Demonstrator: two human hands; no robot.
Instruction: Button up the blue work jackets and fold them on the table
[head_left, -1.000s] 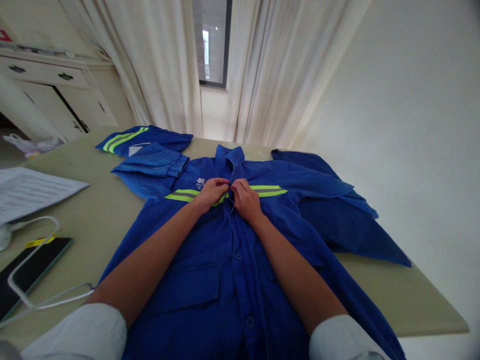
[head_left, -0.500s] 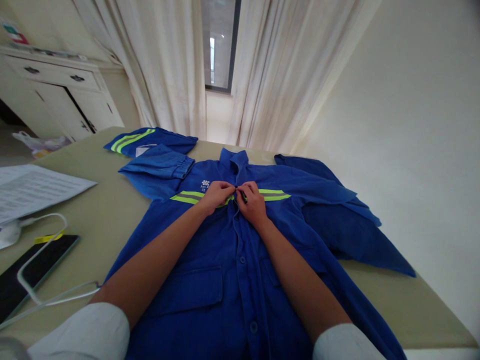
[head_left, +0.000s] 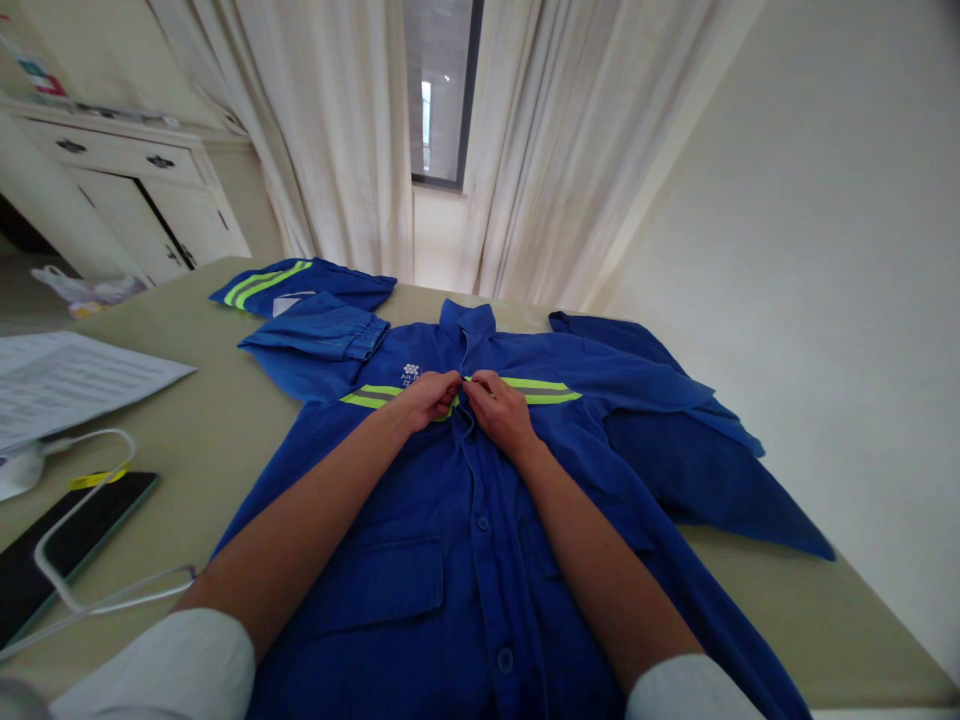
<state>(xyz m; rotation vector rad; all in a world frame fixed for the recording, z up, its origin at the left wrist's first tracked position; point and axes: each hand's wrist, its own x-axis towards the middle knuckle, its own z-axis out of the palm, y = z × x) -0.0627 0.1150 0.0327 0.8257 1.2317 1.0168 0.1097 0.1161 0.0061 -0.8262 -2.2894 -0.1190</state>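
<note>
Below the collar (head_left: 468, 318), the front edge (head_left: 478, 480) of a blue jacket (head_left: 390, 500) is pinched by the left hand (head_left: 430, 397) and right hand (head_left: 502, 410), presumably to steady it; the jacket is spread face-up on a table (head_left: 225, 420), seemingly so its buttons (head_left: 483, 523) can be reached.

The surface (head_left: 225, 430) carries a blue jacket (head_left: 450, 490); striped blue cloth (head_left: 330, 282) lies far left, printed paper (head_left: 86, 385) and a dark device (head_left: 90, 535) left.
</note>
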